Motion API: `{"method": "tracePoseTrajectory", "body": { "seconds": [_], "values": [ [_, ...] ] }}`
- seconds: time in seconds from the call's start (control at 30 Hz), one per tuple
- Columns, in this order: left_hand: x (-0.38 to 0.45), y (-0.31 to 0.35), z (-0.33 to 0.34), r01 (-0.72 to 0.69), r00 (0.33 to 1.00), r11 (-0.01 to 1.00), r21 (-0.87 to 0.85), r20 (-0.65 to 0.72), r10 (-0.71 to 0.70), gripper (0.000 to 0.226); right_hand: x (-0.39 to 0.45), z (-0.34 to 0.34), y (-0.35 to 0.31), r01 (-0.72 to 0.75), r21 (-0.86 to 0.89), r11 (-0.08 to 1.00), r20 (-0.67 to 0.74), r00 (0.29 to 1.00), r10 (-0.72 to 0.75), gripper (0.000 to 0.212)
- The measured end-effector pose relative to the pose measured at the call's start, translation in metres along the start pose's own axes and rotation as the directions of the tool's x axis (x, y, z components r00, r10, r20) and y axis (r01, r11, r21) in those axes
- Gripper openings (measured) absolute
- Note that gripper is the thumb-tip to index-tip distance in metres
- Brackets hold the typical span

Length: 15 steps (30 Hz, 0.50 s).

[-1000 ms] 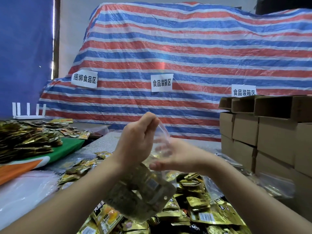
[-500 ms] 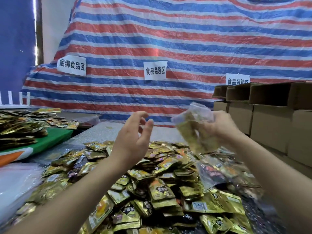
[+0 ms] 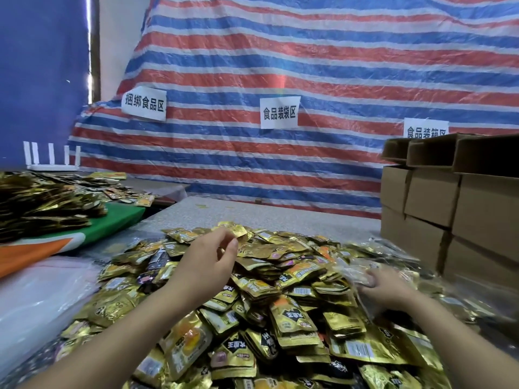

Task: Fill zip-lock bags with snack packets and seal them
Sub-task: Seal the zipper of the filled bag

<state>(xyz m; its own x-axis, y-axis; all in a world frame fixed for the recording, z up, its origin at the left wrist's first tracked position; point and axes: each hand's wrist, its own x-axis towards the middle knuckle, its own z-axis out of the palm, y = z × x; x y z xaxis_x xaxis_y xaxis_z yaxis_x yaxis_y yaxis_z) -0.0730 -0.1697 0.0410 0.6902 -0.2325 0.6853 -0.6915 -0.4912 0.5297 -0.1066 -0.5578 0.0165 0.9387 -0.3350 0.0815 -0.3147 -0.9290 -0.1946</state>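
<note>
- Over the speckled grey table [image 3: 295,217], low above the heap of snack packets [image 3: 252,290]: both hands have come down since half a second ago, when they were raised in front of the striped tarp [image 3: 309,66].
- Right hand [image 3: 384,289], which then held a filled zip-lock bag up near the cardboard boxes [image 3: 455,197], now lies low at the right side of the heap, fingers on crinkled clear zip-lock bags [image 3: 354,272]; cannot tell whether it grips or only touches them.
- Left hand [image 3: 207,265] hovers above the heap's far edge, fingers loosely curled, thumb and forefinger apart, holding nothing.
- Writing: white paper signs on the tarp read 捆绑食品区 [image 3: 144,103], 食品装袋区 [image 3: 279,112] and 食品装箱区 [image 3: 425,131], the last partly cut off by the boxes. Packet labels show black patches with white characters; too small and upside down to read surely.
- Materials: packets are flat, glossy gold foil pouches with barcodes; tarp is woven plastic, red, blue and white; boxes plain brown, stacked, top ones open.
- Left: more gold packets [image 3: 42,203] on a green cloth [image 3: 118,220].
</note>
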Motion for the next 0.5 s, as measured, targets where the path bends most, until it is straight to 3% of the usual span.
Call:
{"method": "tracePoseTrajectory", "body": {
  "seconds": [0.07, 0.13, 0.3, 0.5],
  "values": [
    [-0.005, -0.008, -0.006, 0.026, 1.000, 0.999, 0.042, 0.011, -0.027, 0.018, -0.009, -0.019, -0.011, 0.022, 0.090, 0.996, 0.023, 0.999, -0.024, 0.063],
    [-0.009, -0.020, -0.018, 0.078, 0.997, 0.993, 0.091, 0.012, -0.079, 0.020, -0.020, -0.036, -0.030, 0.084, 0.161, 0.983, 0.005, 0.996, -0.086, 0.069],
    [-0.008, -0.070, -0.066, 0.259, 0.966, 0.916, 0.307, -0.065, -0.251, 0.022, -0.048, -0.057, -0.103, 0.327, 0.258, 0.909, -0.308, 0.920, -0.244, 0.042],
    [-0.006, -0.153, -0.128, 0.421, 0.882, 0.610, 0.672, -0.144, -0.450, 0.022, -0.079, -0.059, -0.185, 0.555, 0.359, 0.750, -0.431, 0.812, -0.394, 0.025]
  ]
}}
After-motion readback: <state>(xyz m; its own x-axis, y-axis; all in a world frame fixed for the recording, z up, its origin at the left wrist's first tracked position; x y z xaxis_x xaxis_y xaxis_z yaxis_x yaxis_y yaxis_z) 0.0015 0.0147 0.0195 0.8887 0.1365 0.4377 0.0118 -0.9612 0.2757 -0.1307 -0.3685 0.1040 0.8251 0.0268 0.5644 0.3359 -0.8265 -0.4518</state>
